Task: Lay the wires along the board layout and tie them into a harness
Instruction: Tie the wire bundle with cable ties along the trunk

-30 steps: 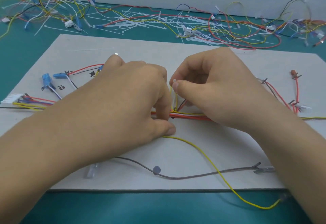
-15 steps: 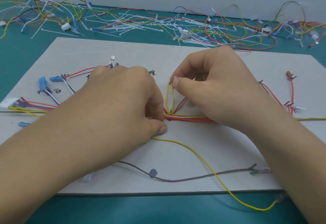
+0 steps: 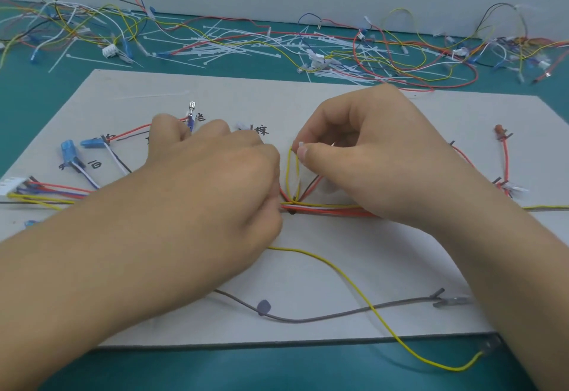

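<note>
Wires (image 3: 326, 210) bunched across the middle of the board (image 3: 338, 107), mid-tying. Right hand (image 3: 378, 156) arched above, thumb and forefinger pinched on a white cable tie (image 3: 301, 145) beside a yellow loop (image 3: 288, 175). Left hand (image 3: 221, 181) knuckles-up alongside, fingers curled under, grip hidden. Next, probably: cinching tight without shifting the run.

Bare board (image 3: 261, 98) lies open across the upper middle and lower centre of the frame. A loose yellow wire (image 3: 308, 252) and a grey wire (image 3: 292, 319) cross the lower right. A tangle of spare wires and cable ties (image 3: 231, 48) crowds the bench (image 3: 37, 107) along the top.
</note>
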`<state>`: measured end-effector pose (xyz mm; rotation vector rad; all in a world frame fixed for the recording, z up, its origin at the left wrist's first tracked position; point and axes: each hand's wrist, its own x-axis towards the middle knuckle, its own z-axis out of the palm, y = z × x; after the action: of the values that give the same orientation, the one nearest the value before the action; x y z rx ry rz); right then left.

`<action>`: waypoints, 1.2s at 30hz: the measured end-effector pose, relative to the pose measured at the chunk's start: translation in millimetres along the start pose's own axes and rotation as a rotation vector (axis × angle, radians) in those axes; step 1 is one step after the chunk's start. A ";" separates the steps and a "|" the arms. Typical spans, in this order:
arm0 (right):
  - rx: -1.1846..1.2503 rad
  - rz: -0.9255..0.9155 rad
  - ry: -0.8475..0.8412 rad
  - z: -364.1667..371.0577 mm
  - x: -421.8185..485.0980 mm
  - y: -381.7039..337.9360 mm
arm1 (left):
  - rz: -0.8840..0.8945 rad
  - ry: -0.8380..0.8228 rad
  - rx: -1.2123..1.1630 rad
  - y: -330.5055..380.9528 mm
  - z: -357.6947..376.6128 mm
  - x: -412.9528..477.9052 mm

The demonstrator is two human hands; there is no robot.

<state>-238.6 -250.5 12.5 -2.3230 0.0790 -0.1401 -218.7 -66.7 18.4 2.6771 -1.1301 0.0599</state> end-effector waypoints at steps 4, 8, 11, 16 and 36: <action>-0.001 0.012 -0.062 -3.9 -0.9 -1.8 | -0.047 -0.080 0.092 -6.7 -5.8 2.5; 0.005 0.027 -0.148 -6.9 -2.9 -4.0 | -0.044 -0.071 -0.017 -8.6 -8.0 8.3; -0.002 0.017 -0.184 -7.0 -3.9 -5.1 | -0.037 -0.048 -0.074 -15.7 -6.6 11.0; 0.017 0.001 -0.239 -10.0 -4.9 -6.6 | -0.012 -0.088 -0.112 -18.5 -5.1 12.0; -0.004 0.088 -0.209 -6.2 -9.0 -6.6 | 0.126 0.042 -0.359 -30.6 -5.5 13.3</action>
<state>-248.2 -249.6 20.8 -2.3195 0.0761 0.1466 -187.3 -54.1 19.4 2.2800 -1.1701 -0.0597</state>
